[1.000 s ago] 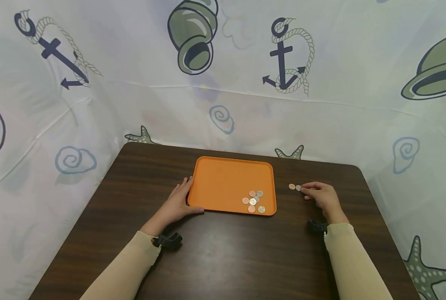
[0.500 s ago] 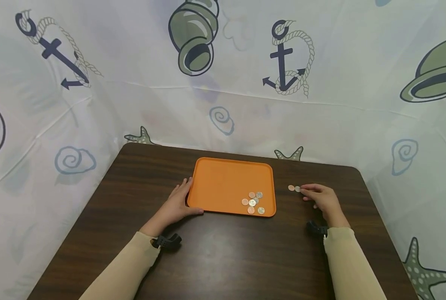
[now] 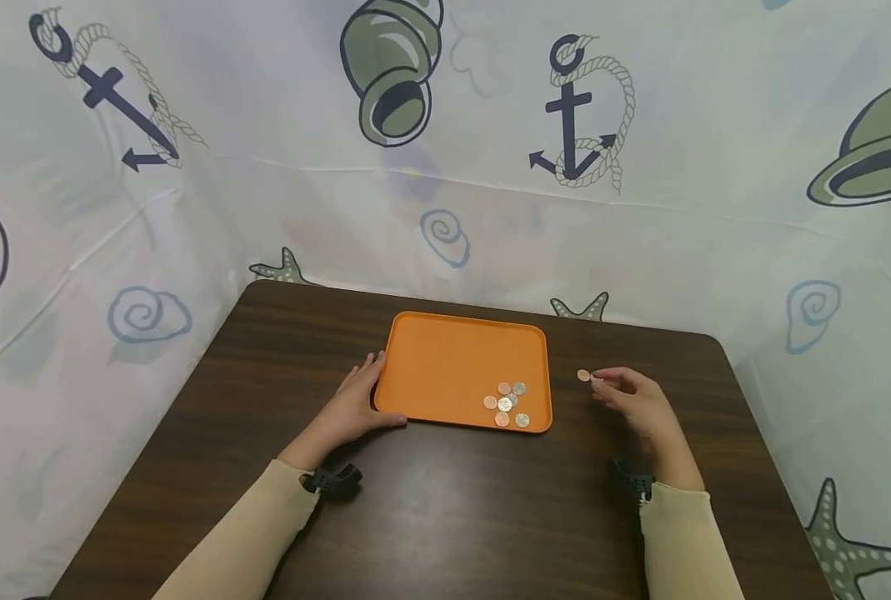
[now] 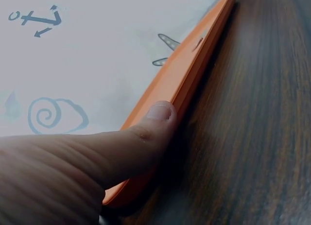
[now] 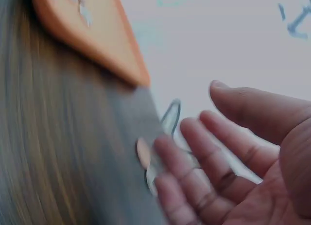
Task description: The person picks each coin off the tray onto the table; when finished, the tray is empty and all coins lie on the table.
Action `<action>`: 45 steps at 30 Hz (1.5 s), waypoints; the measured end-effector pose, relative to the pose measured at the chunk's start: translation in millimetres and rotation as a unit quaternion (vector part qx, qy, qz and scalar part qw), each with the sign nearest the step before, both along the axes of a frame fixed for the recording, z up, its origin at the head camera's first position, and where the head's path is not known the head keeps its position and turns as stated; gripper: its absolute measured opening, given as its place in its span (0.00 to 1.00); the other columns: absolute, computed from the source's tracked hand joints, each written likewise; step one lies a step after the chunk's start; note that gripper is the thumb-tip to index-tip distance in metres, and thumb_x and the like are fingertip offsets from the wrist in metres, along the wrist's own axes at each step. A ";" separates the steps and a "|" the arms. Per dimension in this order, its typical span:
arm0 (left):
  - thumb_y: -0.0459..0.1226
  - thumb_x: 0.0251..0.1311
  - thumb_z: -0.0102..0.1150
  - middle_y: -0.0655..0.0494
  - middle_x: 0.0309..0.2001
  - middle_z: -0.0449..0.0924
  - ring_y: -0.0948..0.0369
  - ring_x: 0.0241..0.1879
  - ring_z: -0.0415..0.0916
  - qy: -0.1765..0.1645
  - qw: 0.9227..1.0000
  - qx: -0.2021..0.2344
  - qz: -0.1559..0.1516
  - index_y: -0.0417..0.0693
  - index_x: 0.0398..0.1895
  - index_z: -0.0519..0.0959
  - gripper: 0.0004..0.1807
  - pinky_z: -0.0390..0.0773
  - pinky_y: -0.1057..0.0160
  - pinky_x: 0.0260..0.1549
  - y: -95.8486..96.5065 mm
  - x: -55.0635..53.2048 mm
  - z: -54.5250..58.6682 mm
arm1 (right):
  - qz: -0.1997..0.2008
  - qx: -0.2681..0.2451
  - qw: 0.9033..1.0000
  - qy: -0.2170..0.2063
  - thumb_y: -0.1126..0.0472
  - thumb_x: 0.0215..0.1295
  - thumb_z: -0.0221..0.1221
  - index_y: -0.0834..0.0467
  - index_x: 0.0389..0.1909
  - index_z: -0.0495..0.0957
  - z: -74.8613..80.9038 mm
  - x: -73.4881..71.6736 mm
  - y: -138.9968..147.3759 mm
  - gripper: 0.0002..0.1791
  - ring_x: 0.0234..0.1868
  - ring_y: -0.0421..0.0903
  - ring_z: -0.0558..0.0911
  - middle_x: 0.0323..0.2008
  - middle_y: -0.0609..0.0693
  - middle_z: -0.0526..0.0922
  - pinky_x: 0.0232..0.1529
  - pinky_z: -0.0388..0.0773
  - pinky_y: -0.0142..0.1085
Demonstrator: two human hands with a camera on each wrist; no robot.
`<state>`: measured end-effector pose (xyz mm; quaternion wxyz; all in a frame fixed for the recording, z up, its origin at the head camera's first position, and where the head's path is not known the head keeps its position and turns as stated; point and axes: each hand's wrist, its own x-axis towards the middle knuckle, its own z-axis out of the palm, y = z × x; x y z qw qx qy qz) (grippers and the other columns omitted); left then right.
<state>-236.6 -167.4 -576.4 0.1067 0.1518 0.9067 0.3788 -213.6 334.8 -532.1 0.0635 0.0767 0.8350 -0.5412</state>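
- Orange tray [image 3: 445, 350]: your left hand [image 3: 355, 408], fingers spread, likely steadied its near-left corner.
- Your right hand [image 3: 643, 408], thumb and fingers apart, was at the silver coin [image 5: 150, 180].

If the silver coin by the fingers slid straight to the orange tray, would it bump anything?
Yes: the copper coin lies between the silver coin and the orange tray, then comes the tray's raised rim. Nothing else shows in between.
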 end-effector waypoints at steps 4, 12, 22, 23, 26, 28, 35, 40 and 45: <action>0.59 0.56 0.82 0.42 0.90 0.43 0.43 0.91 0.35 -0.001 1.000 -0.003 0.000 0.44 0.91 0.43 0.72 0.38 0.33 0.87 0.2 -0.1 0.7 | 0.028 0.065 0.995 0.069 0.50 0.77 0.68 0.59 0.65 0.84 10.7 5.1 -29.5 0.23 0.49 0.52 0.87 0.52 0.58 0.88 0.48 0.84 0.29; 0.59 0.56 0.82 0.43 0.90 0.42 0.44 0.91 0.34 -0.001 1.000 0.001 0.001 0.45 0.91 0.43 0.72 0.38 0.34 0.87 2.0 -0.7 1.9 | 0.050 0.147 0.981 0.113 0.58 0.76 0.70 0.57 0.58 0.87 7.0 -6.1 -75.2 0.15 0.45 0.52 0.85 0.45 0.54 0.89 0.44 0.85 0.35; 0.59 0.56 0.82 0.43 0.90 0.43 0.43 0.91 0.35 0.003 1.000 0.001 0.000 0.45 0.91 0.43 0.72 0.38 0.34 0.87 1.8 -0.6 1.5 | 0.126 0.173 0.972 0.095 0.58 0.74 0.71 0.55 0.56 0.89 1.5 -23.4 -116.2 0.14 0.43 0.51 0.85 0.42 0.52 0.89 0.41 0.86 0.41; 0.59 0.56 0.82 0.42 0.90 0.43 0.43 0.91 0.35 0.003 1.000 0.002 -0.001 0.45 0.91 0.43 0.72 0.38 0.34 0.87 1.6 -0.4 1.6 | 0.133 0.177 0.971 0.094 0.57 0.73 0.71 0.55 0.56 0.90 0.6 -25.6 -118.8 0.14 0.43 0.50 0.85 0.43 0.51 0.89 0.41 0.86 0.42; 0.58 0.56 0.82 0.42 0.90 0.43 0.43 0.91 0.35 0.003 1.000 0.003 -0.001 0.44 0.91 0.43 0.72 0.38 0.35 0.87 0.9 -0.2 1.0 | 0.149 0.187 0.968 0.082 0.56 0.72 0.73 0.53 0.55 0.91 -1.4 -31.6 -125.0 0.14 0.43 0.50 0.85 0.44 0.51 0.89 0.44 0.87 0.45; 0.58 0.56 0.82 0.42 0.90 0.43 0.43 0.91 0.35 0.004 1.000 0.001 -0.001 0.44 0.91 0.43 0.72 0.38 0.35 0.87 0.7 -0.5 0.1 | 0.158 0.199 0.964 0.075 0.55 0.72 0.73 0.52 0.53 0.91 -4.0 -35.3 -127.1 0.13 0.43 0.49 0.85 0.44 0.51 0.89 0.43 0.87 0.44; 0.59 0.56 0.82 0.43 0.90 0.43 0.44 0.91 0.36 0.007 1.000 -0.001 -0.002 0.45 0.91 0.43 0.72 0.38 0.35 0.87 0.7 -1.1 -0.8 | 0.177 0.241 0.951 0.072 0.58 0.72 0.72 0.52 0.47 0.92 -9.6 -41.2 -132.3 0.06 0.36 0.46 0.82 0.40 0.51 0.85 0.35 0.82 0.38; 0.60 0.56 0.82 0.42 0.90 0.43 0.42 0.90 0.36 0.011 1.000 -0.005 -0.002 0.44 0.91 0.43 0.72 0.39 0.33 0.87 0.5 -1.3 -1.4 | 0.168 0.241 0.953 0.068 0.59 0.72 0.72 0.53 0.45 0.90 -9.3 -40.8 -136.2 0.05 0.34 0.47 0.81 0.38 0.51 0.83 0.34 0.81 0.38; 0.60 0.56 0.82 0.42 0.90 0.44 0.43 0.90 0.37 0.008 1.000 -0.007 0.003 0.45 0.91 0.44 0.72 0.40 0.34 0.87 0.6 -1.2 -2.3 | 0.166 0.243 0.954 0.057 0.60 0.72 0.72 0.54 0.45 0.88 -9.4 -42.8 -138.2 0.05 0.36 0.49 0.79 0.39 0.52 0.81 0.36 0.80 0.39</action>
